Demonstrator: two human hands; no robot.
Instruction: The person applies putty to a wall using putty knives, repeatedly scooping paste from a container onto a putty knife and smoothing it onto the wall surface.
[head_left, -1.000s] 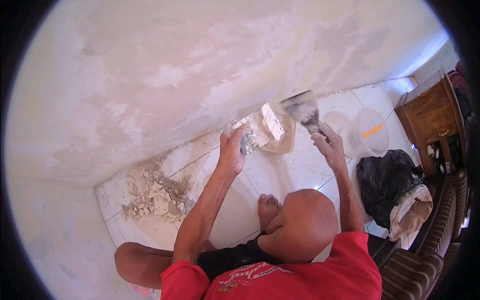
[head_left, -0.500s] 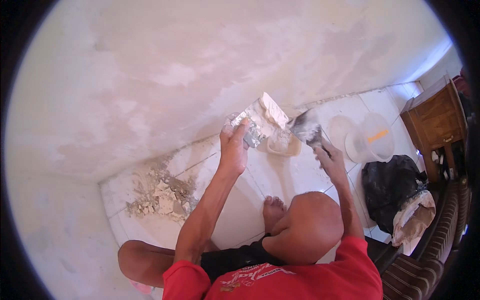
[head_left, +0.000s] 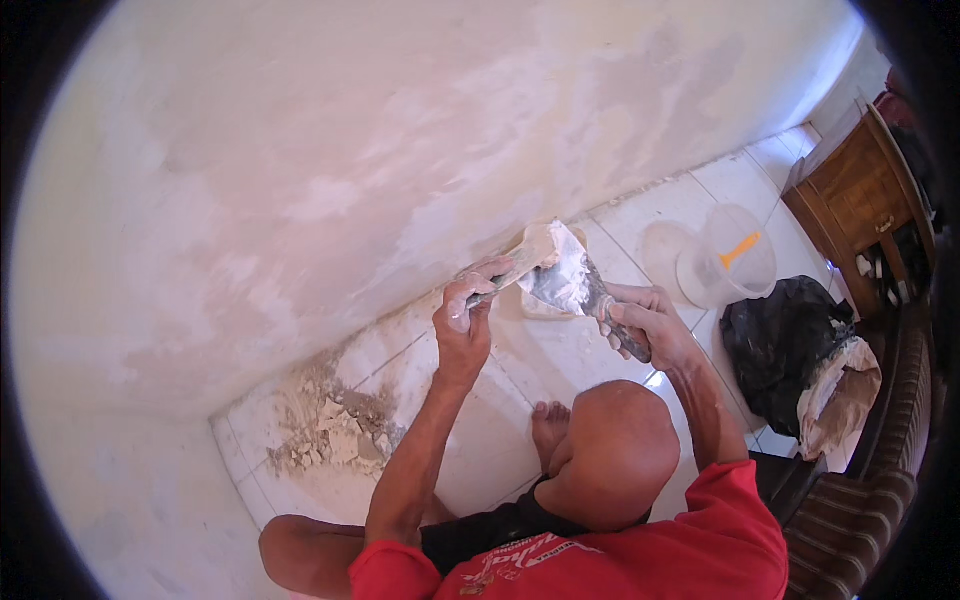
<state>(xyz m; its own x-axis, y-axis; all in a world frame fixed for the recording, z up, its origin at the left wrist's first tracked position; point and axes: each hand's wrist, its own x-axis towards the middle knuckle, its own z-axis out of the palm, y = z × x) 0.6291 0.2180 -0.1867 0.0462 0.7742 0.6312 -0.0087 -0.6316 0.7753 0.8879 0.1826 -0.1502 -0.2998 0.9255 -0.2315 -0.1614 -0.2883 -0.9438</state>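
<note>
My left hand (head_left: pixel 465 305) grips a flat, thin plate (head_left: pixel 508 268) smeared with white putty, tilted nearly edge-on. A putty knife (head_left: pixel 622 330) is in my right hand (head_left: pixel 650 322), my fingers wrapped round its dark handle. Its wide, shiny blade, coated with putty, meets the plate's far end, where a lump of white putty (head_left: pixel 545 243) sits. Below the two tools a small pale tub (head_left: pixel 540 313) on the floor is mostly hidden. Behind them rises a wall (head_left: pixel 330 200) with pinkish bare areas and white patches.
Broken plaster and dust (head_left: pixel 345 435) lie on the white tiles by the wall's foot, left. To the right stand a clear plastic bucket (head_left: pixel 735 265) with an orange mark, a black plastic bag (head_left: pixel 775 350), an opened paper sack (head_left: pixel 840 395), a wooden cabinet (head_left: pixel 850 185) and a striped seat (head_left: pixel 835 525).
The plate has turned from showing its broad face to nearly edge-on. The putty knife has moved left, its blade now against the plate, and its handle points lower right.
</note>
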